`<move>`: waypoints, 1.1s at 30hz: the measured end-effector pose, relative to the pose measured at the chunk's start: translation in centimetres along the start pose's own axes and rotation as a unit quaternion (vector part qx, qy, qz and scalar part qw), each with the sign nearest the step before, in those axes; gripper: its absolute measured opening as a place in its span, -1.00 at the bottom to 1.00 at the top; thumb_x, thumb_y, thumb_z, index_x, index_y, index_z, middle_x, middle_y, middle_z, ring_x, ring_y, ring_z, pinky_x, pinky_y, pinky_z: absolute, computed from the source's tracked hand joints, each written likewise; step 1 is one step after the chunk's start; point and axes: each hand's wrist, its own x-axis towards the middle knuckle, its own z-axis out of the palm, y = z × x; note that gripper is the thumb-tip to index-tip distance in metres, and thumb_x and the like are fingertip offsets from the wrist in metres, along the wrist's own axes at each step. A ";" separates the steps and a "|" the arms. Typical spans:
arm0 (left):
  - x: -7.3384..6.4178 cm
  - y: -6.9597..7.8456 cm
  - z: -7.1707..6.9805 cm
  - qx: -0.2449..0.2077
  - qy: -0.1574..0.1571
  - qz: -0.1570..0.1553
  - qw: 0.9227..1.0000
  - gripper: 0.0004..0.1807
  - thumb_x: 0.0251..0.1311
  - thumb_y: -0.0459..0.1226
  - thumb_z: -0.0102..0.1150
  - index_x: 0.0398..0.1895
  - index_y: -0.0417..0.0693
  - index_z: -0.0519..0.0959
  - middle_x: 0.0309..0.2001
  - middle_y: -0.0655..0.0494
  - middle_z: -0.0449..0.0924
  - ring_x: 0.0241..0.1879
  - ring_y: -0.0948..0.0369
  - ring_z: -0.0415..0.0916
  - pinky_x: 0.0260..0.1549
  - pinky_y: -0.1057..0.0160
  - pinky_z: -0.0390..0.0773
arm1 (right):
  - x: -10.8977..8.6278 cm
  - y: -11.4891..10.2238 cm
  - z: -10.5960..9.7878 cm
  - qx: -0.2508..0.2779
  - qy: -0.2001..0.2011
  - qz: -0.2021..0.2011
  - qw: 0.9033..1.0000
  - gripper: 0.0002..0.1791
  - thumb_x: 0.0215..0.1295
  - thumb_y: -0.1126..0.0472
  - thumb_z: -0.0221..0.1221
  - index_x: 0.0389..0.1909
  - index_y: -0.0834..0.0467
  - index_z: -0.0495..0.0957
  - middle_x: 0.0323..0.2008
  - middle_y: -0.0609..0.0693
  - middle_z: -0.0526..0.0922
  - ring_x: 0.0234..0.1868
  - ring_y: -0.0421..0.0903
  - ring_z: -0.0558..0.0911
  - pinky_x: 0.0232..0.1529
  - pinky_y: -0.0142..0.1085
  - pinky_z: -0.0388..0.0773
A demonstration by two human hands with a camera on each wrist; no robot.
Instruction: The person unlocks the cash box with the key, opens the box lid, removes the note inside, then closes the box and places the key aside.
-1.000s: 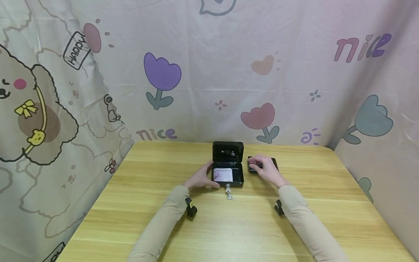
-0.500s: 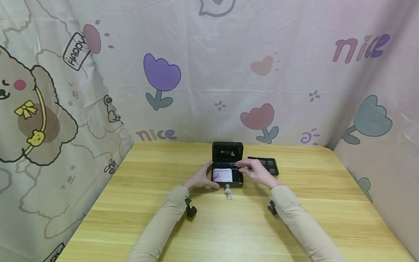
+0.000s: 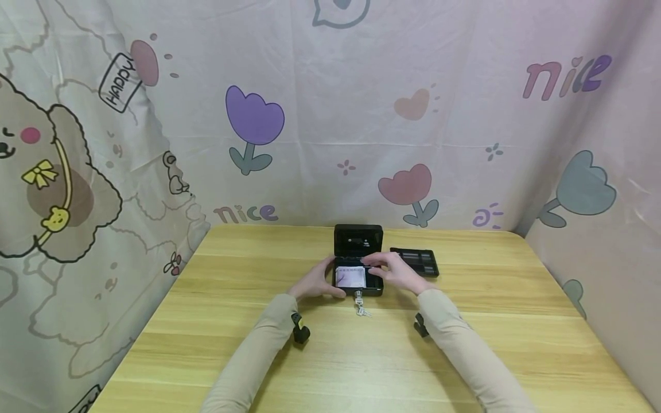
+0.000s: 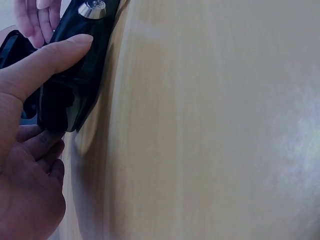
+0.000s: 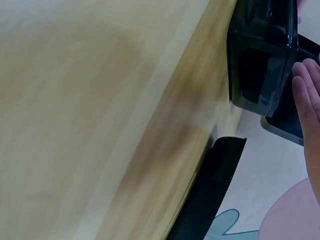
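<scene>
A small black cash box (image 3: 358,235) stands on the table with its lid raised. Inside lies a folded pale purple banknote (image 3: 351,277). Silver keys (image 3: 360,304) hang from the lock at the front. My left hand (image 3: 313,283) grips the box's left front corner; the left wrist view shows the thumb on the front wall and fingers round the side. My right hand (image 3: 403,274) is over the box's right side, thumb and fingers apart beside the banknote. In the right wrist view its fingers (image 5: 306,87) are nearly straight, close to the box.
A black compartment tray (image 3: 426,263) lies on the wooden table (image 3: 361,367) just right of the box. Behind the table hangs a printed curtain (image 3: 320,115). A small black camera is strapped at each wrist.
My right hand has moved left from the tray to over the open box, uncovering the tray, and its thumb and fingers have parted. The left hand keeps its grip on the box.
</scene>
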 end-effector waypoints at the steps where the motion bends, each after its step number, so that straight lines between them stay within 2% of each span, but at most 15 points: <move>1: 0.0 0.0 0.0 0.002 0.000 -0.001 1.000 0.26 -0.12 -0.21 0.62 0.58 -0.31 -0.01 0.58 -0.30 0.03 0.56 -0.16 0.07 0.57 -0.09 0.10 | 0.1 0.0 0.1 0.000 -0.003 0.002 1.000 -0.65 0.35 0.43 0.19 0.14 0.37 0.58 0.13 0.25 0.69 0.12 0.16 0.69 0.24 0.05 0.59; 20: -0.1 0.0 -0.1 0.007 -0.004 -0.004 1.000 0.26 -0.11 -0.18 0.62 0.58 -0.31 -0.02 0.59 -0.29 0.01 0.56 -0.15 0.06 0.57 -0.08 0.10 | 1.4 0.0 1.3 -0.047 -0.034 0.025 0.998 -0.63 0.36 0.38 0.20 0.18 0.29 0.59 0.20 0.20 0.65 0.29 0.15 0.58 0.34 0.06 0.52; 33: -0.1 0.0 -0.1 0.005 -0.008 0.008 1.000 0.24 -0.08 -0.20 0.60 0.58 -0.30 -0.03 0.58 -0.30 0.03 0.56 -0.16 0.07 0.56 -0.09 0.13 | 1.9 -0.3 1.7 -0.035 -0.051 0.040 0.997 -0.64 0.39 0.36 0.18 0.18 0.29 0.59 0.19 0.20 0.66 0.29 0.16 0.58 0.35 0.08 0.51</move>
